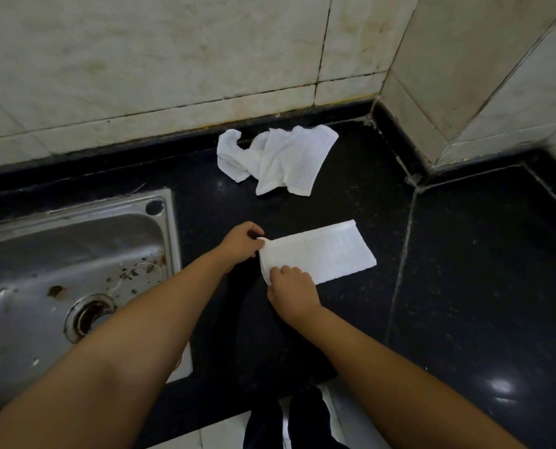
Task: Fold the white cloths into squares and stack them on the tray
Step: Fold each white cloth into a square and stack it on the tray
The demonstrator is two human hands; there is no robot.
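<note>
A white cloth (318, 252), folded into a long rectangle, lies flat on the dark counter, while a second crumpled cloth (279, 158) sits near the wall.

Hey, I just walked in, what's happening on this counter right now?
A person is folding a white cloth on the black counter beside the steel sink. The left hand pinches the cloth's far left corner and the right hand pinches its near left corner. The cloth lies as a flat rectangle, not yet a square. A crumpled white cloth waits unfolded near the tiled wall. No tray is in view.
</note>
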